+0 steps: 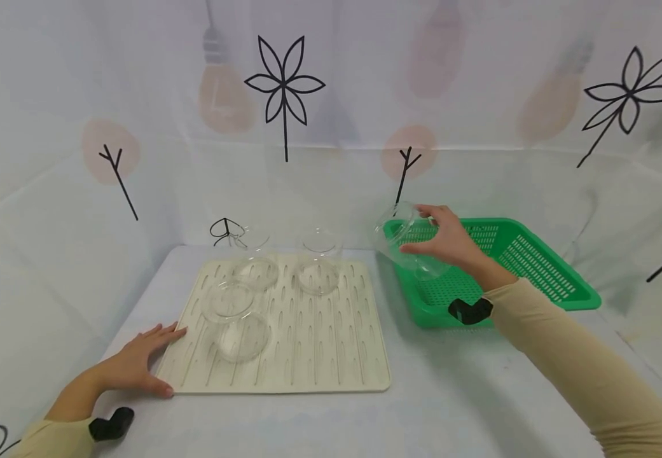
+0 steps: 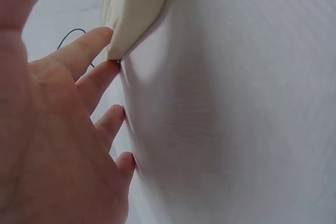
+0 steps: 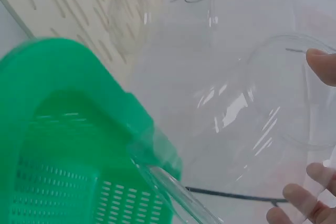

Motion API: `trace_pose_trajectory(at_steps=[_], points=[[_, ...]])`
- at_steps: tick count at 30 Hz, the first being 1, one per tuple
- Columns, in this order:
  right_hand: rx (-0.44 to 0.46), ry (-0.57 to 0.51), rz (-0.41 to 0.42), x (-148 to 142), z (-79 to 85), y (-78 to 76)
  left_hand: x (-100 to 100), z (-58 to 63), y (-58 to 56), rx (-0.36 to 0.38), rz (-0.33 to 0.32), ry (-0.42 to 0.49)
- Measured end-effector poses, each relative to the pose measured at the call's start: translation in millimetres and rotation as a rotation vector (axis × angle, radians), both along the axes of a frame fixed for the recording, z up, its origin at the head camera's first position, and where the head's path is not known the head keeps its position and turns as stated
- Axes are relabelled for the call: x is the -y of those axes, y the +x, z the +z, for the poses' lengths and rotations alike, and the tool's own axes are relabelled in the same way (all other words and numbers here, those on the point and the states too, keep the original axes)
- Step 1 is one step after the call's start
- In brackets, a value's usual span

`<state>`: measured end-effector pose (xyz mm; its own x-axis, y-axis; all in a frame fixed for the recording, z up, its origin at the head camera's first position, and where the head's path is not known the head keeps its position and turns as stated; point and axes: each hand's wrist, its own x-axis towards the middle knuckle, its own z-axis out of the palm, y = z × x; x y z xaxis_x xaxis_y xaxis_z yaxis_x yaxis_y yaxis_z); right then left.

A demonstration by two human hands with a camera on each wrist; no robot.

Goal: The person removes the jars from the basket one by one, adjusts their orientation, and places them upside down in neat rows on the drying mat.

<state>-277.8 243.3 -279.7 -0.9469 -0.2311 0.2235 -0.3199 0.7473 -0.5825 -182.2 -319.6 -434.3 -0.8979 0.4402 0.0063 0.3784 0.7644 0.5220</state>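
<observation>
My right hand (image 1: 448,238) holds a clear, see-through jar (image 1: 389,245) tilted above the green basket (image 1: 579,294), thumb and fingers spread round its side. In the right wrist view the jar (image 3: 231,106) fills much of the frame, with fingertips (image 3: 302,198) against its wall. Flat beside the left edge of the beige ridged mat (image 1: 331,343), my left hand (image 1: 130,366) touches that edge with fingertips and thumb. Three more clear jars stand on the mat: one at the front left (image 1: 230,324), one behind it (image 1: 255,254) and one at the back middle (image 1: 318,257).
The mat lies on a white-covered table (image 1: 285,426), left of the slotted basket. A white patterned curtain (image 1: 331,191) hangs close behind and around the table. Black straps (image 1: 111,424) are on both wrists.
</observation>
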Motion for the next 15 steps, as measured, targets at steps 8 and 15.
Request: trace_pose_trajectory(at_steps=[8,15], points=[[-0.044,0.048,0.027,13,5.8,10.1,-5,12.5,1.3,-0.012,0.017,0.038],[-0.063,0.064,0.049,22,7.3,15.3,-27,29.6,1.0,-0.124,0.024,0.106]])
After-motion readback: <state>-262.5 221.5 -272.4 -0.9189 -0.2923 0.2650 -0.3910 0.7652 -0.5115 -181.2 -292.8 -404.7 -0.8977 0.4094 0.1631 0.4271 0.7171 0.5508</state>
